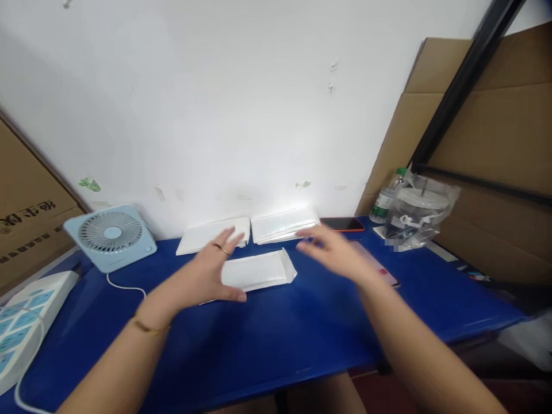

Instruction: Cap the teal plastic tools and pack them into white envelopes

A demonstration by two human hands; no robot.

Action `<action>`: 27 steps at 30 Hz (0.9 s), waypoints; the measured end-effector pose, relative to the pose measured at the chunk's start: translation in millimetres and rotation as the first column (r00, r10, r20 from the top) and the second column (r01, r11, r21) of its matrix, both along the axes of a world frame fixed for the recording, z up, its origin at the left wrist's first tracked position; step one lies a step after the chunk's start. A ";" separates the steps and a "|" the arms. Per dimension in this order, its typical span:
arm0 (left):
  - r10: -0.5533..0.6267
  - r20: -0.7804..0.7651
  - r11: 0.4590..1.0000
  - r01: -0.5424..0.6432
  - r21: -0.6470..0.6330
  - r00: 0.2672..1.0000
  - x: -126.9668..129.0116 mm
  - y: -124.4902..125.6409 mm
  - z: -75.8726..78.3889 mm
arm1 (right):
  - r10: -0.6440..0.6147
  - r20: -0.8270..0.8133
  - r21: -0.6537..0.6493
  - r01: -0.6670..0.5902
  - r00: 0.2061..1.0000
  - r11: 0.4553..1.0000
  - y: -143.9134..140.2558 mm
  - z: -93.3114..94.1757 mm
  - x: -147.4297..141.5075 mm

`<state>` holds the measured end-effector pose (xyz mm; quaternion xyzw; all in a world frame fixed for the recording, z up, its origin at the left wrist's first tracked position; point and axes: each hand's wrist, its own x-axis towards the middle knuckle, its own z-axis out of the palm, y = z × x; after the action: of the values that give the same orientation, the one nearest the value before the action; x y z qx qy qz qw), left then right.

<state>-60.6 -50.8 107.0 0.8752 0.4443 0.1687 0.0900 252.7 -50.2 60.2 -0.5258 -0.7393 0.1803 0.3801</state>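
Note:
A white padded envelope (pixel 259 271) lies flat on the blue table (pixel 284 333), its flap end pointing right. My left hand (pixel 206 273), with a ring on one finger, hovers over the envelope's left end; its thumb and fingers are spread and hold nothing. To the right of the envelope, my right hand (pixel 330 250) is in the air, fingers loosely bent and apart, with nothing in it. Behind them, against the wall, lie a left stack of white envelopes (pixel 209 234) and a right stack of white padded envelopes (pixel 284 223).
A blue fan (pixel 112 233) and a white power strip (pixel 32 322) stand at the left. On the right are a dark phone (pixel 342 224), a pinkish flat device (pixel 375 261), a water bottle (pixel 383 201) and a bagged cup (pixel 416 213). Cardboard (pixel 495 132) lines the right side.

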 end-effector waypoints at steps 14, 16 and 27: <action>-0.005 -0.321 1.000 0.005 0.001 0.947 21.1 41.7 -39.7 | -0.176 -0.713 -0.422 -0.216 0.679 0.880 29.9 -77.1 -39.0; -0.037 -0.386 0.997 0.059 0.043 0.922 27.4 44.1 -13.1 | -0.279 -0.830 -0.432 -0.242 0.483 0.869 27.7 -72.9 -47.7; -0.024 -0.759 0.992 0.110 0.063 0.650 114.5 12.9 102.6 | -0.545 -0.839 -0.494 -0.442 0.016 0.748 32.9 -65.8 -70.6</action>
<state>54.0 -37.9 209.6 0.8850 0.3995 -0.1920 -0.1424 182.0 -17.3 -5.5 -0.3638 -0.1065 0.7247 0.5754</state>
